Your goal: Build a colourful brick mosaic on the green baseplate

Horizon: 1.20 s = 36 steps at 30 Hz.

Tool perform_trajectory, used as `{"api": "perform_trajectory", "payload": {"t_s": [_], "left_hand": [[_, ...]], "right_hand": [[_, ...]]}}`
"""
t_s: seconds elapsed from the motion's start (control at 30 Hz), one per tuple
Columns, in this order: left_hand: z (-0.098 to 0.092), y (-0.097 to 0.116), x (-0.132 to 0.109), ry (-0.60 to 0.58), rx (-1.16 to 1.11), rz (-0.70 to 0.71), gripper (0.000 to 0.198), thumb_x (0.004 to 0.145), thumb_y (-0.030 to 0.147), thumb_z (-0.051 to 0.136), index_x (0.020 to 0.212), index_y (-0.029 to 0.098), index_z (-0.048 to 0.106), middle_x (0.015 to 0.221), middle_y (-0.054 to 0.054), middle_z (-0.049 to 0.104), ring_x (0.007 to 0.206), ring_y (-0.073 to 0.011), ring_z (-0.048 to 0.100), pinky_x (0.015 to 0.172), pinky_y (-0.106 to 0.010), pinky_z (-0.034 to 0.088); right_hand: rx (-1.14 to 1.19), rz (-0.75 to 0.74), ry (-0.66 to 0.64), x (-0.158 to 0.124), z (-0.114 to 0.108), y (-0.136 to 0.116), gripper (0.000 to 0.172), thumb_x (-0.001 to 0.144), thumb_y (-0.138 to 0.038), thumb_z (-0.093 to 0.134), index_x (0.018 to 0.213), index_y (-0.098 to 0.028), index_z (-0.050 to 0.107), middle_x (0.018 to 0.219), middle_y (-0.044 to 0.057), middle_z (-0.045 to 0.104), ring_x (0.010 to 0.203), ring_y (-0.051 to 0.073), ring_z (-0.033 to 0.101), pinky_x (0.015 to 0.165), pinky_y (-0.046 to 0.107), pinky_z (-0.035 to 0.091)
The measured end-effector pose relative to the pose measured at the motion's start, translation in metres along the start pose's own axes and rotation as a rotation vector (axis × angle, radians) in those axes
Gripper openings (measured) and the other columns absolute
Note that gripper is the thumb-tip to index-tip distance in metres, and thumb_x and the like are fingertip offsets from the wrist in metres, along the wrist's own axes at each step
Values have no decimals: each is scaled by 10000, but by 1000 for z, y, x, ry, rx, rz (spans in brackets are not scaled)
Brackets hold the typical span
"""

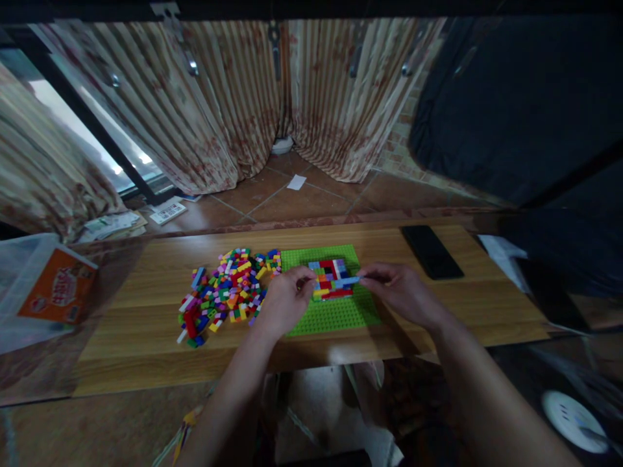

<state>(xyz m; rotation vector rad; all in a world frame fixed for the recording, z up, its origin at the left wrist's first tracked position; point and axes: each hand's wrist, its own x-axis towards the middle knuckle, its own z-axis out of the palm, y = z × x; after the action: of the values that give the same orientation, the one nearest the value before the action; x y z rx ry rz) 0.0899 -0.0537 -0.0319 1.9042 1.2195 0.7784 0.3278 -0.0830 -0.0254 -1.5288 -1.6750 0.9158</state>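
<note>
A low block of toy building bricks in red, blue, yellow and other colours [327,267] stands on a green studded baseplate [335,319]. My right hand [402,292] pinches the right end of a long light blue brick [346,282], which lies across the front right part of the block. Whether that brick is pressed down cannot be made out. At the block's left edge is my left hand [285,303], thumb and fingertips closed together. What they grip, if anything, is too small to see.
Left of the baseplate, a heap of loose bricks [233,282] spreads over the wooden table [131,324]. A black phone [431,251] lies at the right. Beyond the left end stands a clear plastic bin [24,259] with an orange label. Curtains [228,97] hang behind.
</note>
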Motion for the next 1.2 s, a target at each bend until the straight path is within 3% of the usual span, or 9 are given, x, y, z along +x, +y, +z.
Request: {"api": "perform_trajectory", "payload": {"t_s": [0.3,0.53,0.77,1.0,1.2], "left_hand": [[-1,1,3,-3,55,-57,183,851,255,515,866,172,678,739,-5,678,646,-124,592,629,-224,437],[0,1,4,-21,112,-57,183,857,246,505,845,176,673,716,-9,671,637,-130,591,611,-229,429],[0,-1,2,-36,127,-39,171,859,228,506,835,178,669,720,-14,673,643,-131,596,612,-236,429],[0,-3,0,-55,127,-33,182,864,217,498,871,176,676,766,-23,694,685,-139,622,639,-234,447],[0,-1,0,-57,142,-44,178,861,220,505,860,175,678,769,-29,696,676,-139,616,605,-226,436]], "right_hand": [[-148,13,-78,0,4,-4,149,821,-289,562,817,-212,690,732,-15,682,667,141,593,639,263,432],[-200,-90,-107,2,11,-5,145,824,-251,556,834,-207,693,757,1,695,665,143,589,647,268,430],[-225,-47,-110,1,2,-1,164,824,-269,551,820,-218,706,731,-12,686,646,142,588,607,263,424],[-297,-85,-119,0,-9,8,156,837,-272,546,830,-226,695,771,-4,696,699,165,620,654,285,439],[-399,-195,-106,0,-3,5,176,873,-246,514,828,-231,683,853,29,710,786,188,637,733,313,457]]}}
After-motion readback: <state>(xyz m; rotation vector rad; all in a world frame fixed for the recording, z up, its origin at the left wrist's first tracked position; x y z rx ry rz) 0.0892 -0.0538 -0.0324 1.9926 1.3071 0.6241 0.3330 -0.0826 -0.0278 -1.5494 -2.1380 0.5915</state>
